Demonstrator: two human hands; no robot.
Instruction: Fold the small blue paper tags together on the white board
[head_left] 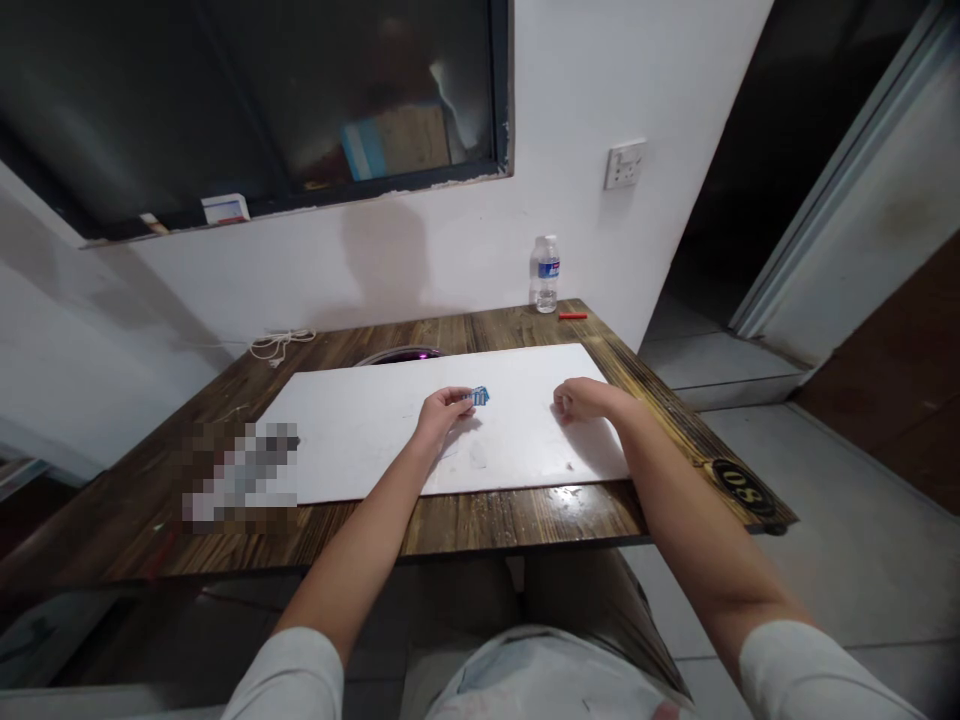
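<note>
Just above the white board [360,430], my left hand [441,410] pinches a small fan of blue-and-white cards [480,397] between thumb and fingers. What is printed on them is too small to read. My right hand [577,398] hovers over the right part of the board with its fingers curled together. Whether anything is in those fingers is hidden from view. The two hands are apart, and the right one does not touch the cards.
The board lies on a dark wooden table [480,525]. A plastic bottle [548,275] and a red stick-like object [573,316] are at the back right. A white cable [281,343] lies at the back left. A blurred patch covers the board's left end.
</note>
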